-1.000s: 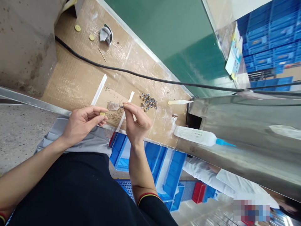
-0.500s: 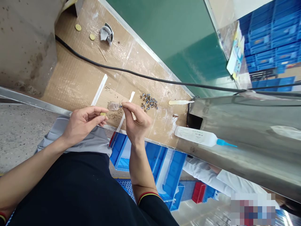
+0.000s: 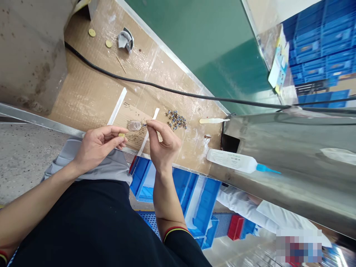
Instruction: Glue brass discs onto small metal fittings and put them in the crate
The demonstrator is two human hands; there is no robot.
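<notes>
1. My left hand point(image 3: 97, 146) pinches a small yellow disc point(image 3: 121, 135).
2. My right hand point(image 3: 164, 142) pinches a tiny metal stud point(image 3: 144, 125), with a clear plastic piece point(image 3: 134, 125) just beside it at 9 o'clock.
3. Loose metal studs point(image 3: 175, 120) lie at 3 o'clock on the table point(image 3: 83, 96).

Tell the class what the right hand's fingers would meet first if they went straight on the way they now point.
The right hand pinches a small screw in its fingers; the first thing ahead looks to be the clear round piece, though depth is hard to judge.
</notes>
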